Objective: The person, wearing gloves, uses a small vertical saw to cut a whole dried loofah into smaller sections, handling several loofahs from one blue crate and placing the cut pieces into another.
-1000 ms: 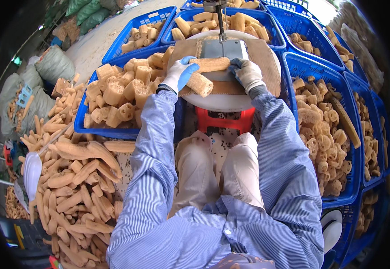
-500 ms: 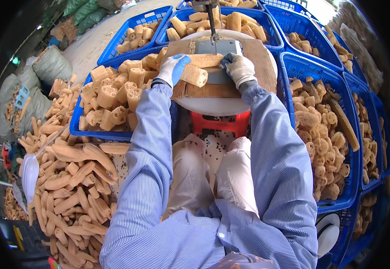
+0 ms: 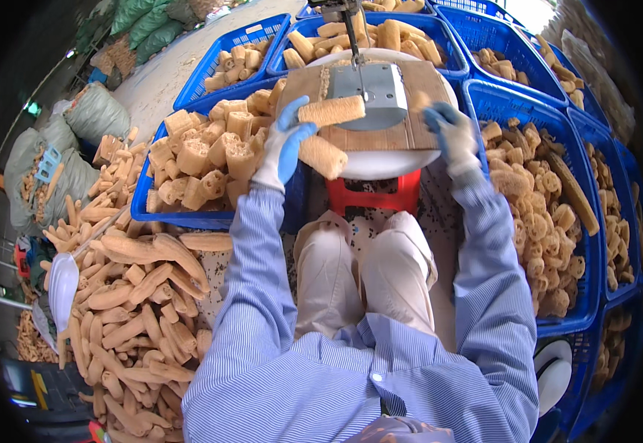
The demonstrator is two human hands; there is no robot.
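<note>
My left hand [image 3: 283, 144], in a white glove with blue palm and fingers, grips two pale dried loofah pieces. The upper loofah piece [image 3: 332, 111] points right, its end beside the thin upright blade [image 3: 360, 74]. Below it, the other loofah piece [image 3: 323, 156] slants down past the board's near edge. My right hand [image 3: 450, 133], gloved alike, is over the board's right side with its fingers apart. A small blurred loofah bit [image 3: 419, 101] is just off its fingertips. Under the blade is a grey metal plate [image 3: 388, 100] on a wooden board [image 3: 421, 136].
Blue crates [image 3: 188, 219] of cut loofah stand left, behind and right, one crate [image 3: 550, 325] close by my right arm. Loose loofahs [image 3: 137, 295] pile up on the left floor. A red stool [image 3: 373, 196] is under the board, before my knees. Sacks [image 3: 96, 114] lie far left.
My right hand has left the upper loofah piece and moved right, a small bit coming away near its fingers. My left hand still holds both pieces, with the lower one tilted further down.
</note>
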